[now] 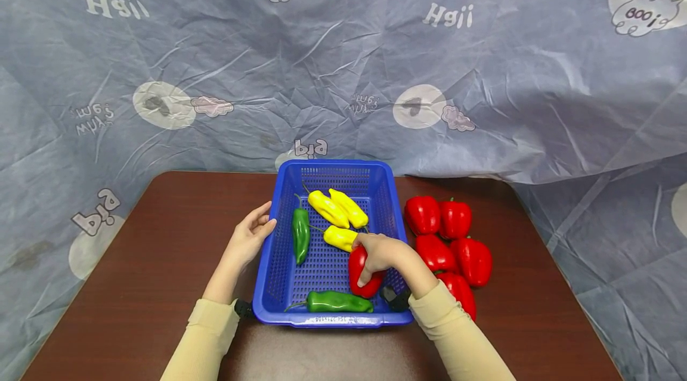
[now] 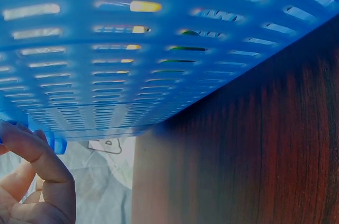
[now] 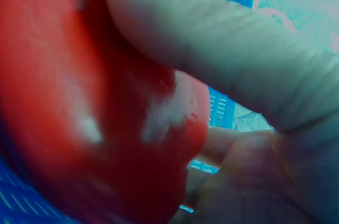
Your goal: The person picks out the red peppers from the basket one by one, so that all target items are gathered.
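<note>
A blue plastic basket (image 1: 333, 320) stands on the table. My left hand (image 1: 251, 235) grips its left rim; in the left wrist view its curled fingers (image 2: 45, 166) reach the blue edge. Inside the basket, at the right, my right hand (image 1: 377, 256) holds a red bell pepper (image 1: 358, 270). The right wrist view shows the thumb (image 3: 212, 38) across this pepper's glossy side. Yellow peppers (image 1: 328, 209) lie in the upper part of the basket. One green pepper (image 1: 301, 237) lies along the left, another green pepper (image 1: 339, 302) along the near wall.
Several more red bell peppers (image 1: 474, 262) sit in a group on the table, right of the basket and close to the right forearm. The dark brown table (image 1: 177, 238) extends on both sides. A printed grey-blue cloth (image 1: 333, 71) hangs behind its far edge.
</note>
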Demonstrator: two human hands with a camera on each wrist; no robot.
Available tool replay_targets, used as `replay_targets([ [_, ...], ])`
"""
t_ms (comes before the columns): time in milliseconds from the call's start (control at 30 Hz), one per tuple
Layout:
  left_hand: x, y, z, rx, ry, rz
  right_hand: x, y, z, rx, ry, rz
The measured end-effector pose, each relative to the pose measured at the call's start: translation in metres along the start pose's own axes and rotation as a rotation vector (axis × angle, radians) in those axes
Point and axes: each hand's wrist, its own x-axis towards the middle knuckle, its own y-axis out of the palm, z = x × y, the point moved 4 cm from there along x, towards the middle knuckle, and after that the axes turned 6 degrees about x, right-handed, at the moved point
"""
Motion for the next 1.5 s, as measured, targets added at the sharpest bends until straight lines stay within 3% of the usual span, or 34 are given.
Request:
replay_targets([
  [367, 0.001, 0.0, 0.002, 0.023, -0.002, 0.003, -0.006, -0.009, 0.001, 0.052, -0.067, -0.062],
  [733, 0.0, 0.0, -0.001, 0.017, 0.012, -0.009, -0.018, -0.023, 0.0, 0.211, -0.157, -0.132],
  [1000, -0.001, 0.001, 0.0, 0.016, 0.009, -0.002, -0.034, -0.036, -0.001, 0.34, -0.214, -0.132],
  [1300, 0.0, 0.001, 0.0, 0.013, 0.015, 0.003, -0.051, -0.049, -0.01, 0.442, -0.196, -0.159],
  [1500, 0.0, 0.001, 0.001, 0.004, -0.003, 0.006, -0.062, -0.056, -0.024, 0.58, -0.213, -0.151],
])
